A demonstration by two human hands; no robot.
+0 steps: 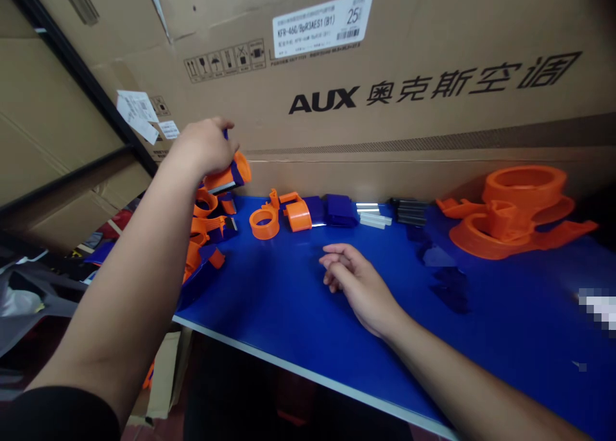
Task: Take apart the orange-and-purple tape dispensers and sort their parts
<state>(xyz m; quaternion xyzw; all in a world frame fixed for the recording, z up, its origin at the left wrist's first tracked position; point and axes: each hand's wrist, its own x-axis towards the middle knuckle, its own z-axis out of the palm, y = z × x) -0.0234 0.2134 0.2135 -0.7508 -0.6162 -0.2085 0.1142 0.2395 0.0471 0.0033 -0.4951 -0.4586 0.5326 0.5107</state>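
Pile point(209, 225) could've toppled if your L grip point(206, 146), clamped on a toothed orange-blue pc point(235, 173), bumped it, w/ R grip point(360, 284) empty, loosely curled.

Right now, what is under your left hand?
An orange-and-blue piece with a toothed edge shows beneath the left hand; the part the hand covers cannot be seen.

I see the left hand point(206, 147) holding an orange tape cutter point(243, 167) by orange parts point(209, 224); the right hand point(360, 287) curls loosely over the blue counter point(279, 293), facing 1 cardboard box point(433, 36).
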